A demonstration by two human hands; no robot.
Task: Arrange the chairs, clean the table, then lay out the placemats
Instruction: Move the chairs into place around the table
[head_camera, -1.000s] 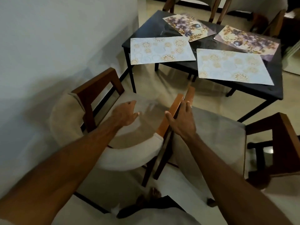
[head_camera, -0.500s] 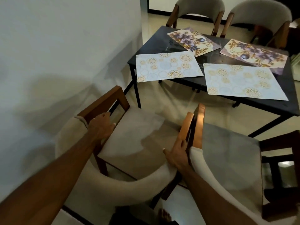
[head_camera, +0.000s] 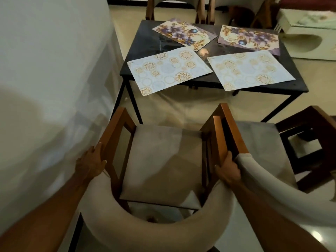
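Both hands grip the chair [head_camera: 161, 160]: left hand [head_camera: 91, 163] and right hand [head_camera: 228, 170] curled round its armrests. Tabletop [head_camera: 145, 44] straight ahead of hands; push forward.

Grey-seated wooden chair [head_camera: 163, 160] faces the black table [head_camera: 145, 42]; four placemats lie flat, the near-left one [head_camera: 169, 70] overhanging the front edge.
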